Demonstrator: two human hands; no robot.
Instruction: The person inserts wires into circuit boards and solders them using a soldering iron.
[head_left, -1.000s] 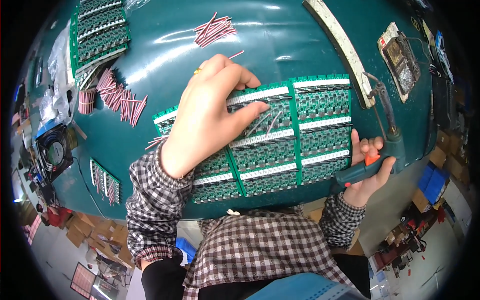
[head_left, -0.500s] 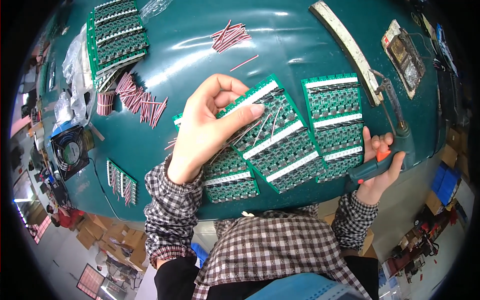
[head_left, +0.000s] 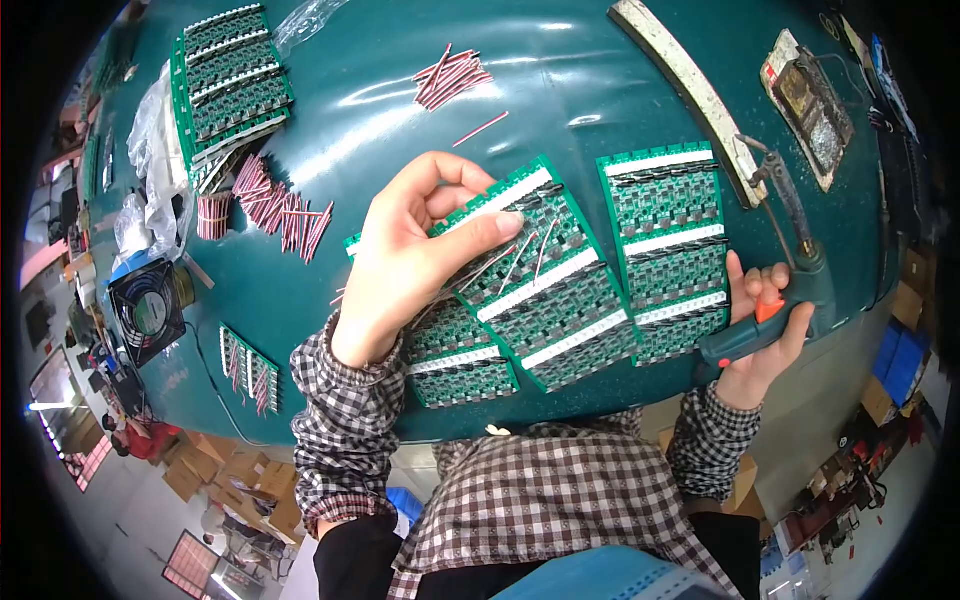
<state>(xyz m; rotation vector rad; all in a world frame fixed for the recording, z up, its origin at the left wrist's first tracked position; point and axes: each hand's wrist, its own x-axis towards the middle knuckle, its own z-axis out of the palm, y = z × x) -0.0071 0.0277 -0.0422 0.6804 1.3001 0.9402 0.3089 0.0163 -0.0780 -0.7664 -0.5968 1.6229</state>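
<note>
Green circuit panels, crossed by white connector strips, fill the middle of the worktable, and from where I stand the left hand has one firmly pinched. That middle panel sits askew, gripped at its upper left edge with the thumb on top, and a few thin wires lie slantwise across its face. Its lower left side overlaps a second panel, partly hidden under the wrist; a third panel lies flat to the right. Whether the middle one is wholly off the table I can't tell. Over on the right, the other hand, the right hand, is wrapped round the dark green handle of a soldering gun, fingers close to its orange-red trigger. The gun's metal nose points away from the worker, close to a pale curved bar. Beyond the hands lies a heap of red-and-white wires, with one single wire just below it. Further left I see stacked panels, more loose wires, a black fan and a small board bearing wires.
</note>
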